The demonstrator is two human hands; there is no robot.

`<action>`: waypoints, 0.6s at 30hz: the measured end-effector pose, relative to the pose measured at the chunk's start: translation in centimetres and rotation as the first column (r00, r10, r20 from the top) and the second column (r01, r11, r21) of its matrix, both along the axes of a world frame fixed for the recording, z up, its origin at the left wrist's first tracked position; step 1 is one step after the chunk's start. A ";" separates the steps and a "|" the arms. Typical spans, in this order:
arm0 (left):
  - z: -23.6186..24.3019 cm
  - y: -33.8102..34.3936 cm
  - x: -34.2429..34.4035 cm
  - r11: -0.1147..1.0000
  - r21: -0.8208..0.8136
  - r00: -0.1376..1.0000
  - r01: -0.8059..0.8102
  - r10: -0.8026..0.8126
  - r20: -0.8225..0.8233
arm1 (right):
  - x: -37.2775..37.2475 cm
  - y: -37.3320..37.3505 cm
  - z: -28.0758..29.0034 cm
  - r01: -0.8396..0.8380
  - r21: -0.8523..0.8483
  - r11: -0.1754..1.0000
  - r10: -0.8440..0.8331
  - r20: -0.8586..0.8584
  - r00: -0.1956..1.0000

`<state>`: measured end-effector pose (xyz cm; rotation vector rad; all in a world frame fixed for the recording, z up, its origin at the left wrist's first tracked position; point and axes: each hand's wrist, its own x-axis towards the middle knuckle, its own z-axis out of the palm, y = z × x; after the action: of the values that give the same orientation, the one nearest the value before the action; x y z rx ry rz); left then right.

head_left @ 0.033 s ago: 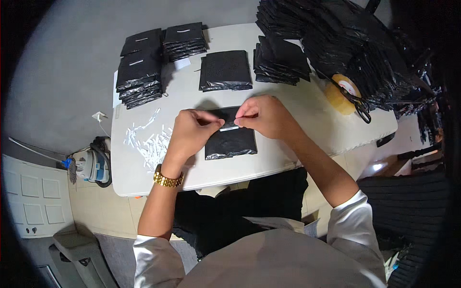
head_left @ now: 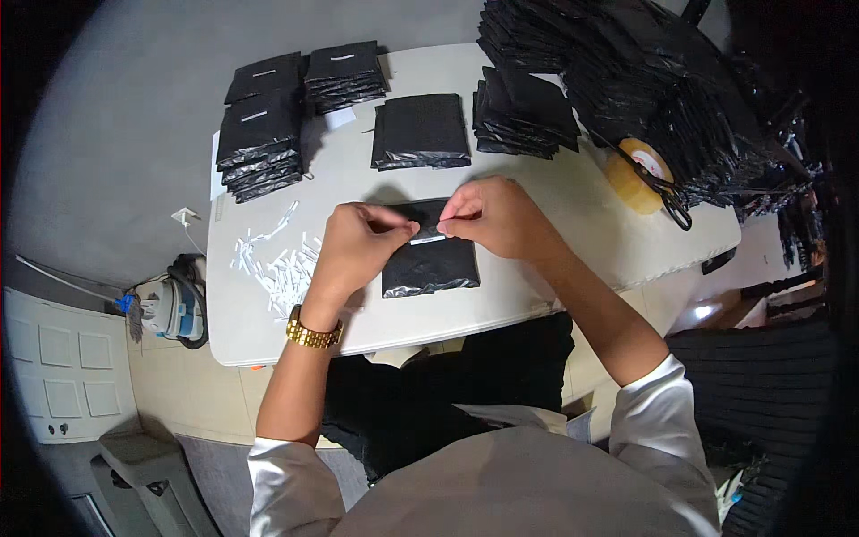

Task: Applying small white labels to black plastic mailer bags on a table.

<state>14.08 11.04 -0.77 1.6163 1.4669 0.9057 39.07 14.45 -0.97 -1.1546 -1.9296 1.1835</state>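
On the white table lies a flat black plastic package, right in front of me. A small white paper slip rests across its upper middle. My left hand is over the package's left side, thumb and fingertips pinched at the slip's left end. From the other side my right hand also pinches, close to the slip's right end. Whatever is between the fingertips is too small or too clear to make out. Left of my left hand, many loose white slips are scattered on the tabletop.
Stacks of black packages stand at the back left, the back middle and right of it. A large heap of black packages fills the far right. Beside it are a yellowish tape roll and black-handled scissors.
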 end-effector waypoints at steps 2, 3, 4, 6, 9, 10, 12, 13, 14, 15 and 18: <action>-0.1 0.2 0.0 1.000 -0.006 1.000 -0.005 0.005 -0.016 | 0.1 0.2 -0.3 -0.012 -0.017 1.000 0.013 0.015 1.000; -0.1 0.2 0.0 1.000 -0.012 0.999 -0.012 0.011 -0.033 | 0.0 0.1 -0.2 -0.011 -0.009 1.000 0.012 0.027 1.000; 0.1 0.1 0.0 1.000 -0.013 0.999 -0.014 0.013 -0.034 | -0.1 0.0 0.0 -0.010 -0.001 1.000 0.010 0.039 0.999; 0.5 -0.1 0.2 0.999 -0.048 0.996 0.023 -0.027 -0.085 | -0.3 -0.1 0.4 -0.002 0.013 1.000 0.001 0.080 0.997; 1.2 -0.3 0.8 0.998 -0.066 0.987 -0.008 -0.003 -0.164 | -0.5 -0.1 0.2 0.014 0.020 1.000 -0.017 0.149 0.989; 1.1 -0.4 0.9 0.998 -0.066 0.986 -0.008 -0.003 -0.164 | -0.6 -0.1 0.2 0.018 0.013 1.000 -0.021 0.175 0.984; 0.8 -0.6 1.2 1.000 0.019 0.964 0.021 -0.015 -0.267 | -1.1 -0.4 0.3 0.015 0.054 0.998 -0.028 0.247 0.969; 0.8 -0.6 1.4 1.000 0.020 0.964 0.021 -0.015 -0.267 | -1.3 -0.5 0.3 0.009 0.095 0.995 -0.039 0.317 0.948; 0.8 -0.7 1.7 1.000 0.015 0.950 0.015 -0.010 -0.312 | -1.4 -0.4 0.3 0.010 0.096 0.995 -0.040 0.317 0.948; 0.9 -0.7 1.8 1.000 0.012 0.934 0.008 -0.003 -0.356 | -1.6 -0.3 0.3 -0.016 0.121 0.993 -0.029 0.363 0.931; 0.4 -0.6 1.5 0.990 0.131 0.916 0.052 0.005 -0.402 | -1.5 -0.3 0.5 -0.038 0.170 0.985 -0.041 0.441 0.897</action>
<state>15.53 10.49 -0.37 2.0096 1.6825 0.6994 37.58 14.19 -0.43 -1.4198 -2.3117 0.7691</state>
